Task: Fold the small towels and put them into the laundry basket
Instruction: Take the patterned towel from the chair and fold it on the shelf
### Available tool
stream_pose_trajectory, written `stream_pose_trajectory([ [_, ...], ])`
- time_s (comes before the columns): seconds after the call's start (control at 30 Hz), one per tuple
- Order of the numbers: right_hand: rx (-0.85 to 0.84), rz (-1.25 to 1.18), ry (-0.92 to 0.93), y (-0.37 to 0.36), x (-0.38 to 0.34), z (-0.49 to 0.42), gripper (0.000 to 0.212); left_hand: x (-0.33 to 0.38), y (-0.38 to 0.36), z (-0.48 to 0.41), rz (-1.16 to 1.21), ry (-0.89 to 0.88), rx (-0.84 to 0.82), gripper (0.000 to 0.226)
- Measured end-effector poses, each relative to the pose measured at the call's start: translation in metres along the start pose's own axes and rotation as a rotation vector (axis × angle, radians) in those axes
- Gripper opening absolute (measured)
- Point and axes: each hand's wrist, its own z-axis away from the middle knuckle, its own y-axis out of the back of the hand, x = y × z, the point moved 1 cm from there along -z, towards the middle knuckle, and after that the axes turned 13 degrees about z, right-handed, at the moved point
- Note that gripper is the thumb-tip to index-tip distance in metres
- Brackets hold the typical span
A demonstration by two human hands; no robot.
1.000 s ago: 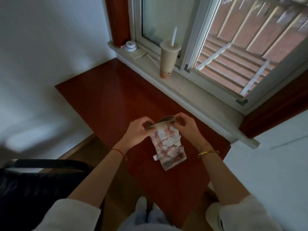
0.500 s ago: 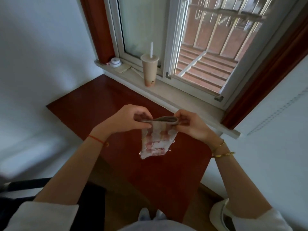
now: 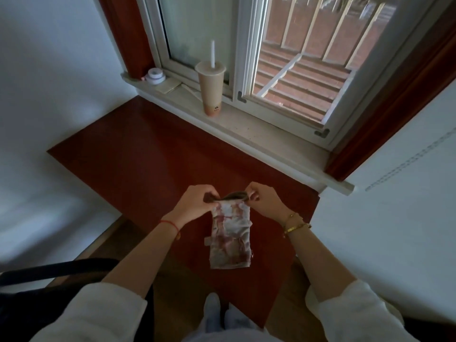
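A small towel point(image 3: 230, 236), white with pink-red blotches, hangs folded lengthwise in the air over the red-brown table point(image 3: 138, 156). My left hand point(image 3: 196, 204) pinches its top left corner and my right hand point(image 3: 265, 202) pinches its top right corner, the two close together. The towel's top edge is a dark fold between my fingers, and a small tag sticks out on its left side. No laundry basket can be made out for certain; a dark object with a black rim point(image 3: 56, 270) lies at the lower left.
A tall paper cup with a straw point(image 3: 211, 91) stands on the window sill point(image 3: 259, 129), with a small round white container point(image 3: 154, 75) further left. White walls close in on the left and right. My feet point(image 3: 222, 314) show below the table's near corner.
The towel hangs longer and straighter than half a second ago. My hands stay on its top corners and sit lower in the frame as my head has tilted up.
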Motion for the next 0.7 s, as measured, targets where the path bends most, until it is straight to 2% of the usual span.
stream_pose_trajectory([
  [0.1,-0.005,0.0,0.025,-0.017,0.01,0.004,0.01,-0.017,-0.019,0.011,-0.055,-0.048,0.029,0.012],
  [0.3,-0.253,0.163,0.144,-0.065,0.044,0.051,0.025,-0.047,-0.064,0.064,-0.11,-0.115,-0.161,0.011],
  [0.43,-0.298,0.224,0.169,-0.097,0.055,0.08,0.028,-0.067,-0.09,0.088,-0.158,-0.107,-0.23,0.013],
  [0.57,-0.273,0.175,0.144,-0.107,0.057,0.087,0.028,-0.075,-0.096,0.094,-0.139,-0.093,-0.241,0.015],
  [0.7,-0.047,0.086,-0.024,-0.097,0.049,0.07,0.021,-0.068,-0.088,0.077,-0.037,-0.065,-0.043,0.016],
])
